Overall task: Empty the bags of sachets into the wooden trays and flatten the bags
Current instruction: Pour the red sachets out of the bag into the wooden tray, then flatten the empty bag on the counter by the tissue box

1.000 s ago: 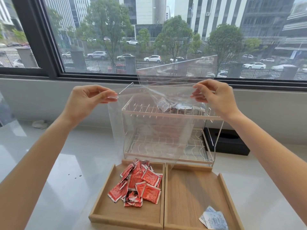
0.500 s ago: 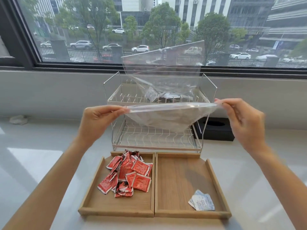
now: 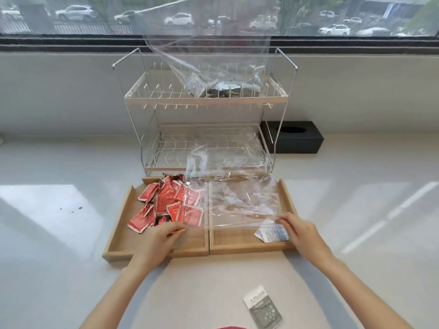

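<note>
Bright daylight enters through the window (image 3: 213,17) behind the wire rack (image 3: 204,110). It throws pale glare patches on the table (image 3: 59,210) left and right of the rack, and the clear bag (image 3: 237,200) glints. The view is soft, and straight lines bow near its edges.

Left hand (image 3: 158,236) and right hand (image 3: 299,230) pinch the near corners of an empty clear bag (image 3: 240,198) spread over two wooden trays (image 3: 247,246).
</note>
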### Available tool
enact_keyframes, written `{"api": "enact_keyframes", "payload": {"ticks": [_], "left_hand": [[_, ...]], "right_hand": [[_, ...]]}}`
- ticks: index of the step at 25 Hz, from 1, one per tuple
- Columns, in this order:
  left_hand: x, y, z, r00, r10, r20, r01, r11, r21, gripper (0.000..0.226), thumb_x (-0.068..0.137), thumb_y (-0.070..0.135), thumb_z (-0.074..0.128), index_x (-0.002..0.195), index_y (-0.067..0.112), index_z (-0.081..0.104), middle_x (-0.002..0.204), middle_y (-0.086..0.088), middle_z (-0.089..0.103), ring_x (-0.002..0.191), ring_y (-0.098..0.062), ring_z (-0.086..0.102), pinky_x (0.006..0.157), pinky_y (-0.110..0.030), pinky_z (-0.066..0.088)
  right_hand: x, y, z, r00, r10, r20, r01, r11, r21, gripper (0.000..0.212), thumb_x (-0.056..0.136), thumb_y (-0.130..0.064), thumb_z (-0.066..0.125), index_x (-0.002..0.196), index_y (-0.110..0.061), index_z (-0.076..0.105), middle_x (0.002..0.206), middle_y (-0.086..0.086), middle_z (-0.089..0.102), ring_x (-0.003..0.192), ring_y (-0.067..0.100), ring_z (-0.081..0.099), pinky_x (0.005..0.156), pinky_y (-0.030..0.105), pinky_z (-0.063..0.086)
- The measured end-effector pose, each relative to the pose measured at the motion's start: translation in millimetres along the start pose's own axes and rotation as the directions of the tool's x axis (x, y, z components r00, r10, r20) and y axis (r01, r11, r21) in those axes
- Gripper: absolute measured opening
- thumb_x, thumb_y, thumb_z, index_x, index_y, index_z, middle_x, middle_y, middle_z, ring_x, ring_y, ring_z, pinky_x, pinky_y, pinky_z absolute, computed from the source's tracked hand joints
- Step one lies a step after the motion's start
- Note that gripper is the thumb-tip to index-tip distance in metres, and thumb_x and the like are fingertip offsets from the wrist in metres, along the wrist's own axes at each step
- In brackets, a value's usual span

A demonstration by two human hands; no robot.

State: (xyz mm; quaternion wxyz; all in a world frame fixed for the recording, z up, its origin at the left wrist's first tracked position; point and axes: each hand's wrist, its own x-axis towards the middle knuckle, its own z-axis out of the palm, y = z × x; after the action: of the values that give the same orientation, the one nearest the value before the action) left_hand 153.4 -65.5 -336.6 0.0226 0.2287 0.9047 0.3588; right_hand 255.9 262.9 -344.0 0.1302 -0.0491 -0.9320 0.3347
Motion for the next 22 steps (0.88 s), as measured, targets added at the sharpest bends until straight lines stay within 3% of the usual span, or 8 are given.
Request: {"api": "enact_keyframes", "payload": {"ticks": [2, 4, 7, 11, 13, 15, 18, 22], "left_hand": [[-4, 1, 1, 0.996, -0.022, 0.083, 0.018, 0.999, 0.048, 0.036, 0.074, 0.041, 0.05, 0.091, 0.017, 0.072, 0.096, -0.002, 0.072, 0.089, -0.016, 0.065, 0.079, -0.022, 0.045], [-5, 1, 3, 0.992, -0.034, 0.12, 0.024, 0.997, 0.079, 0.049, 0.071, 0.055, 0.043, 0.091, 0.021, 0.072, 0.094, -0.004, 0.07, 0.086, -0.019, 0.065, 0.08, -0.03, 0.047], [-6, 5, 4, 0.989, -0.016, 0.144, -0.003, 0.992, 0.128, 0.059, 0.067, 0.062, 0.03, 0.089, 0.024, 0.07, 0.087, 0.006, 0.064, 0.086, -0.009, 0.056, 0.074, -0.022, 0.04], [1, 17, 0, 0.979, 0.048, 0.197, -0.08, 0.984, 0.157, 0.068, 0.075, 0.066, 0.021, 0.077, 0.021, 0.071, 0.076, 0.008, 0.06, 0.083, -0.012, 0.049, 0.065, -0.013, 0.032], [5, 19, 0, 0.985, 0.009, 0.173, -0.034, 0.99, 0.14, 0.059, 0.082, 0.061, 0.028, 0.075, 0.022, 0.072, 0.078, 0.006, 0.058, 0.083, -0.011, 0.05, 0.066, -0.011, 0.032], [12, 21, 1, 0.993, -0.058, 0.099, 0.05, 0.995, 0.083, 0.038, 0.091, 0.036, 0.041, 0.074, 0.02, 0.07, 0.08, 0.005, 0.057, 0.083, -0.013, 0.054, 0.067, -0.022, 0.036], [29, 25, 3, 0.986, -0.158, -0.061, 0.159, 0.987, 0.023, 0.023, 0.091, 0.018, 0.045, 0.099, 0.011, 0.065, 0.096, -0.003, 0.059, 0.089, -0.02, 0.057, 0.074, -0.026, 0.035], [54, 39, 4, 0.932, -0.361, -0.031, 0.353, 0.924, -0.144, 0.042, 0.092, 0.024, 0.043, 0.13, 0.006, 0.041, 0.129, -0.014, 0.053, 0.111, -0.024, 0.053, 0.087, -0.029, 0.036]], "right_hand": [[0, 3, 2, 0.997, 0.034, 0.076, -0.03, 0.998, -0.056, 0.014, 0.092, -0.016, 0.048, 0.096, -0.013, 0.061, 0.093, 0.001, 0.07, 0.087, 0.02, 0.065, 0.08, 0.032, 0.048], [-2, 3, 1, 0.988, 0.028, 0.153, -0.017, 0.997, -0.073, 0.02, 0.092, -0.015, 0.047, 0.103, -0.008, 0.061, 0.096, -0.007, 0.064, 0.089, 0.009, 0.059, 0.083, 0.026, 0.045], [-2, -4, -5, 0.969, 0.004, 0.248, 0.011, 0.998, -0.058, 0.034, 0.086, -0.033, 0.039, 0.097, -0.01, 0.063, 0.088, -0.01, 0.06, 0.082, -0.002, 0.052, 0.077, 0.022, 0.041], [1, -11, -10, 0.937, 0.079, 0.341, -0.045, 0.993, -0.108, 0.041, 0.092, -0.044, 0.034, 0.077, -0.016, 0.06, 0.081, -0.001, 0.061, 0.082, 0.015, 0.055, 0.079, 0.028, 0.043], [4, -18, -12, 0.934, 0.143, 0.327, -0.134, 0.99, -0.051, 0.039, 0.096, -0.035, 0.034, 0.083, -0.018, 0.066, 0.085, -0.003, 0.063, 0.085, 0.014, 0.056, 0.077, 0.014, 0.04], [12, -23, -13, 0.952, 0.216, 0.216, -0.225, 0.974, 0.016, 0.035, 0.096, -0.025, 0.036, 0.095, -0.012, 0.069, 0.093, -0.002, 0.065, 0.089, 0.012, 0.056, 0.072, 0.008, 0.036], [31, -27, -15, 0.96, 0.274, 0.064, -0.279, 0.957, 0.082, 0.028, 0.094, -0.02, 0.041, 0.109, -0.012, 0.063, 0.11, 0.005, 0.066, 0.1, 0.016, 0.057, 0.076, 0.013, 0.033], [63, -24, -13, 0.907, 0.405, 0.113, -0.418, 0.899, 0.129, 0.037, 0.094, -0.019, 0.041, 0.13, -0.014, 0.045, 0.14, 0.006, 0.046, 0.122, 0.021, 0.048, 0.087, 0.022, 0.033]]}}
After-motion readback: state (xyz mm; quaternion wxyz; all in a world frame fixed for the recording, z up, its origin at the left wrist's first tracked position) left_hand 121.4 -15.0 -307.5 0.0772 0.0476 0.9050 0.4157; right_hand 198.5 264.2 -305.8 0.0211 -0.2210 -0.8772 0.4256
